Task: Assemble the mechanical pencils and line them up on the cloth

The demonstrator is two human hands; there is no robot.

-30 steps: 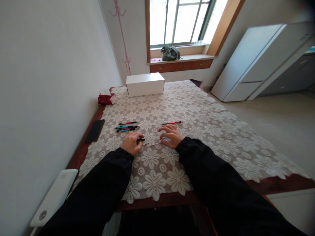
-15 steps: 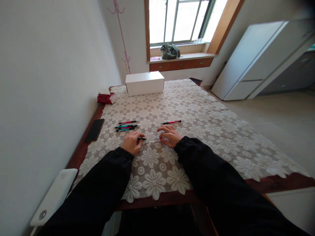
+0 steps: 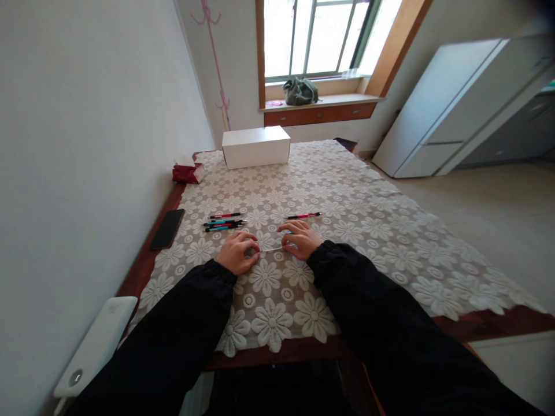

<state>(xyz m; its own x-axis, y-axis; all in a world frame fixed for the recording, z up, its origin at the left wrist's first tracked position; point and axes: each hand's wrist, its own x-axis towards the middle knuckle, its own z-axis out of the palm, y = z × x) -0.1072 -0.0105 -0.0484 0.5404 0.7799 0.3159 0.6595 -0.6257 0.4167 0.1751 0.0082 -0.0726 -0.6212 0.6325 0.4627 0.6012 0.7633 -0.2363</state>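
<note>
A: The left hand (image 3: 237,252), bare below a black gathered cuff, has shifted slightly to the right since half a second ago, and the short black piece that jutted from its fingers no longer shows.

B: Where does that leave it?

A: Thumb and forefinger are pinched together at the left end of a thin, straight white rod (image 3: 272,250), which spans the gap between the two hands. Whether the palm conceals anything cannot be told.

B: And the right hand (image 3: 302,239)?

A: Almost unmoved, its thumb and finger clamped on the rod's other end, the remaining fingers arched forward.

B: What lies near them?

A: Just beyond the right hand, a slim red-and-black pen (image 3: 304,216) lies alone. Past the left, a tight cluster of turquoise, red and black pens (image 3: 224,222) lies side by side, with a second red-and-black pen (image 3: 225,216) just behind.

B: The setting?

A: A dark reddish-brown wooden worktop (image 3: 303,349) under a white floral lace cloth (image 3: 265,277). A flat black phone (image 3: 167,229) rests at the left edge; a long white rectangular box (image 3: 255,148) stands at the far end.
</note>
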